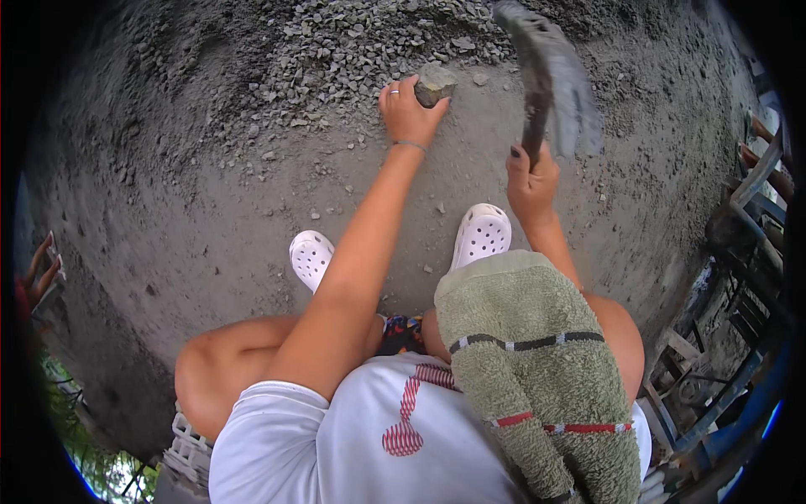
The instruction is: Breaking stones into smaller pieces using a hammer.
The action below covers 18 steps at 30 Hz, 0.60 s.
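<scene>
My left hand point(408, 114), with a ring and a thin bracelet, grips a fist-sized grey stone point(436, 81) from its near left side, thumb in front. The stone rests on the dirt at the near edge of a spread of gravel point(340, 50). To the right, my right hand point(534, 179) is closed round the dark handle of a hammer point(538, 105). The hammer is raised and smeared by motion, so the shape of its head is hard to make out. It stands apart from the stone.
White clogs point(483, 233) are on my feet on the grey ground. A green towel point(525, 336) hangs over my right side. Metal frames and scrap point(739, 328) line the right edge. Another person's hand point(42, 273) shows at the far left.
</scene>
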Tool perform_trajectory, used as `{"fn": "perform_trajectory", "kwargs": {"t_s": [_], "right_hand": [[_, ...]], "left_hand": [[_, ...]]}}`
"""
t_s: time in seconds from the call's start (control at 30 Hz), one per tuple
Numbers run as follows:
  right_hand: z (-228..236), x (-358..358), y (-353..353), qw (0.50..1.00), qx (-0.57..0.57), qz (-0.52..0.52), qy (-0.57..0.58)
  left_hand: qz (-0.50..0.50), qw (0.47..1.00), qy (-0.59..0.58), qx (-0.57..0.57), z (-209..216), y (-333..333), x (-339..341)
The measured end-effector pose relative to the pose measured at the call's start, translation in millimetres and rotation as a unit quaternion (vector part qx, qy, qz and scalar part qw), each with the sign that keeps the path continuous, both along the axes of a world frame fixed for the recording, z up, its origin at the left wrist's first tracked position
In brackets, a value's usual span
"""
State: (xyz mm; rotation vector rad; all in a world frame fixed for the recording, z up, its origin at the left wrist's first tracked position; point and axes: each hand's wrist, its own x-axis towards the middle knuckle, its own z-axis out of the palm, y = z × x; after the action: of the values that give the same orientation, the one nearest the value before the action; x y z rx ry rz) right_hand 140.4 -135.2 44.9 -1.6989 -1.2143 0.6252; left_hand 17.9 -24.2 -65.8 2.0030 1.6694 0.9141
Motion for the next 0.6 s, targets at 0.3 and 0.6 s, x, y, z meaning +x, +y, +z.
{"fn": "perform_trajectory", "kwargs": {"t_s": [0.3, 0.6], "right_hand": [[20.0, 15.3, 15.8, 0.958, -0.217, -0.006, 0.186], [-19.5, 0.5, -1.0, 0.995, -0.097, 0.005, 0.008]], "left_hand": [[0.009, 1.0, -0.016, 0.004, -4.5, 1.0, -2.6], [-0.009, 1.0, -0.002, -0.014, -0.6, -1.8, 3.4]]}}
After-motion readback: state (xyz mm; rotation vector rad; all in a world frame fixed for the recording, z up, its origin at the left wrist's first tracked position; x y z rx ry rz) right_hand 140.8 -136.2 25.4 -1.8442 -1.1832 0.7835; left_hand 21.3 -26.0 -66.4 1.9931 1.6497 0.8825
